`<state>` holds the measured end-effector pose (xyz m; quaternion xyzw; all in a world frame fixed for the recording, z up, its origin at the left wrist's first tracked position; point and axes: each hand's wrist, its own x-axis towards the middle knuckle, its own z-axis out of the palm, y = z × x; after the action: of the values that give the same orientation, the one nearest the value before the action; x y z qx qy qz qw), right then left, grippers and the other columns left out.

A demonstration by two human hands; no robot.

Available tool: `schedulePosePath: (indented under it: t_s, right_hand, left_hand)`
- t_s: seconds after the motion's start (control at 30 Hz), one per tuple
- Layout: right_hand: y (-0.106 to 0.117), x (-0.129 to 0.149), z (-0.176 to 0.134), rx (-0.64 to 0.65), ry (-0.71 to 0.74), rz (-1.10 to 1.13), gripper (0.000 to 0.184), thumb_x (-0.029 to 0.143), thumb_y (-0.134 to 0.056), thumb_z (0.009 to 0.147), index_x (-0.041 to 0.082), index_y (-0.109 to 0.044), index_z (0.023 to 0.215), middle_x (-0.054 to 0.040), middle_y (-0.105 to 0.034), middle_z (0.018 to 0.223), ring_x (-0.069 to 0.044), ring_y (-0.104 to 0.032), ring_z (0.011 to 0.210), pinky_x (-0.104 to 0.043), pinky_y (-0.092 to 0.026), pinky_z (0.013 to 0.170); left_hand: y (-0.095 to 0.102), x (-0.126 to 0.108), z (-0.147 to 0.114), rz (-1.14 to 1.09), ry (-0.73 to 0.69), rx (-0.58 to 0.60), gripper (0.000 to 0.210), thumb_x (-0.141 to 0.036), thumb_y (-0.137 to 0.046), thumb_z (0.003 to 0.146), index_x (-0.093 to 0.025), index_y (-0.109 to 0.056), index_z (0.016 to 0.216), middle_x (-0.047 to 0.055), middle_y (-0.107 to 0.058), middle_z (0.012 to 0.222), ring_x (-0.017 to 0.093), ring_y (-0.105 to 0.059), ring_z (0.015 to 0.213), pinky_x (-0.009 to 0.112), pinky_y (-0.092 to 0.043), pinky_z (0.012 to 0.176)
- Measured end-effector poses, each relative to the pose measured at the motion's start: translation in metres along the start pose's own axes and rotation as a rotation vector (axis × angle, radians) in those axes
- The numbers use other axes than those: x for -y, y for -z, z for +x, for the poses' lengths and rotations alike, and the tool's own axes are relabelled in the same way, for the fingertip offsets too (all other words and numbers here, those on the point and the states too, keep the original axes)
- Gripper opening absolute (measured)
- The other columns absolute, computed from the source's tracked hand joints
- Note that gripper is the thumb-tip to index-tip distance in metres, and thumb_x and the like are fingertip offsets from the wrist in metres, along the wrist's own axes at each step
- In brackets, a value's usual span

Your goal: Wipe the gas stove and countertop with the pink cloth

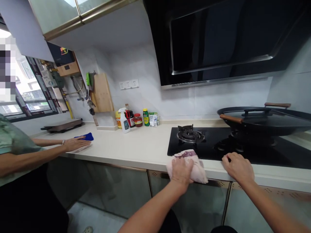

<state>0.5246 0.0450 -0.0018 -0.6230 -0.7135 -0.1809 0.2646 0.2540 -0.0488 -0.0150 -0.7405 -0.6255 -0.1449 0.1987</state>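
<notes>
My left hand (181, 171) grips a pale pink cloth (199, 171) with a purple patch. The cloth lies over the counter's front edge and hangs partly down toward the cabinet front. Its top touches the near left corner of the black gas cooktop (201, 150). To the right, my right hand (239, 166) rests on the front edge beside the cooktop, its fingers curled in and nothing visible in them. Behind the cloth sits the bare left burner (190, 134). A large lidded wok (262, 119) with wooden handles covers the right burner.
At the left, another person's hand (76, 144) lies on the white counter (126, 147) near a blue cloth (88, 137). A spray bottle (124, 121), jars and sauce bottles stand against the wall. A black range hood (218, 42) overhangs the cooktop.
</notes>
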Motion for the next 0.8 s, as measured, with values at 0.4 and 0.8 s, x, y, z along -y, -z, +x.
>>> schedulePosePath:
  t_s: [0.4, 0.8]
  right_hand:
    - [0.008, 0.003, 0.0, -0.009, 0.012, 0.051, 0.029, 0.028, -0.045, 0.1, 0.02, -0.069, 0.087, -0.0072, -0.067, 0.097, -0.023, -0.059, 0.096, -0.034, -0.034, 0.075]
    - [0.017, 0.007, 0.0, -0.005, -0.003, 0.066, 0.024, 0.028, -0.048, 0.1, 0.02, -0.067, 0.089, -0.007, -0.066, 0.096, -0.023, -0.057, 0.095, -0.036, -0.029, 0.075]
  left_hand:
    - [-0.007, 0.031, -0.005, 0.01, -0.326, -0.248, 0.074, -0.053, -0.083, 0.075, -0.033, -0.055, 0.141, 0.014, -0.062, 0.123, 0.033, -0.058, 0.109, 0.047, -0.045, 0.091]
    - [0.067, 0.25, -0.081, 0.137, 0.083, 0.06, 0.073, -0.036, -0.082, 0.069, -0.026, -0.059, 0.138, 0.015, -0.059, 0.144, 0.037, -0.054, 0.132, 0.049, -0.04, 0.11]
